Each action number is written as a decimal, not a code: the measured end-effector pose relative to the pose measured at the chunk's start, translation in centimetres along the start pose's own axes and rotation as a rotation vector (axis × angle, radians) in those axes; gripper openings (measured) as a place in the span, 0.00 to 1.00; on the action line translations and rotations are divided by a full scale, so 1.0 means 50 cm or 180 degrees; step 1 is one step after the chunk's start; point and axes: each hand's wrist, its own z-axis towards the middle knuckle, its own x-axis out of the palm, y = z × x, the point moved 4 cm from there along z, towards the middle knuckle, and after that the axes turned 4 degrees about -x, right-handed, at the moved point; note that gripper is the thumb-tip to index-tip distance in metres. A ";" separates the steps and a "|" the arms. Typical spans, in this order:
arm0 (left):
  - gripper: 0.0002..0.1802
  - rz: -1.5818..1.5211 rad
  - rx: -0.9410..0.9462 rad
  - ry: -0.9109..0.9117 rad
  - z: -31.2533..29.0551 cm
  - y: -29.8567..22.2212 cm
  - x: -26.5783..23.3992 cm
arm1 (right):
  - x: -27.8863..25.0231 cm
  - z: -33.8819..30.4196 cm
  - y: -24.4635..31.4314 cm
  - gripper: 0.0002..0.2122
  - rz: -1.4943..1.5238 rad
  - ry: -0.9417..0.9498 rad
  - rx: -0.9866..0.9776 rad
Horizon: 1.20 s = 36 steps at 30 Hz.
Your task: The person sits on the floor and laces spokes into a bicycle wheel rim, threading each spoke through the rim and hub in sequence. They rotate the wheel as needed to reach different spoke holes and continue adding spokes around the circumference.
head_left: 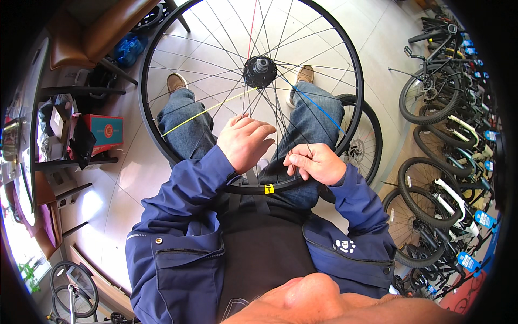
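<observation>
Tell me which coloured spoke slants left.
The yellow spoke, running from the hub toward the lower-left rim. The blue spoke slants lower right; the red spoke points nearly straight up the picture.

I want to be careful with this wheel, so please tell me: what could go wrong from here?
The wheel seems propped over the legs, so it might slip if they shift. The left hand and right hand are close to its spokes, so either might get pinched if it turns. A second wheel near the right leg might get knocked.
</observation>
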 end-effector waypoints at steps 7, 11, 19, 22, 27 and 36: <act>0.17 0.0564 0.0190 -0.0344 -0.008 -0.019 0.000 | -0.032 -0.023 0.077 0.07 -0.1234 0.0134 -0.0081; 0.23 0.0389 0.0574 -0.0603 -0.013 -0.041 -0.010 | -0.035 -0.017 0.082 0.06 -0.1322 0.0326 0.0077; 0.31 -0.0252 0.0853 0.0050 -0.002 -0.038 0.022 | -0.058 -0.030 0.047 0.11 -0.0131 0.1097 0.0186; 0.29 0.0230 0.0987 0.0180 -0.006 -0.043 0.038 | -0.077 -0.038 0.049 0.07 -0.0745 0.0771 -0.0199; 0.25 0.0098 0.1115 0.0288 -0.008 -0.041 0.045 | -0.082 -0.041 0.040 0.06 -0.1316 0.0257 -0.0612; 0.17 -0.0124 0.1053 0.0264 -0.006 -0.042 0.044 | -0.091 -0.037 0.038 0.05 -0.1544 -0.0134 -0.0947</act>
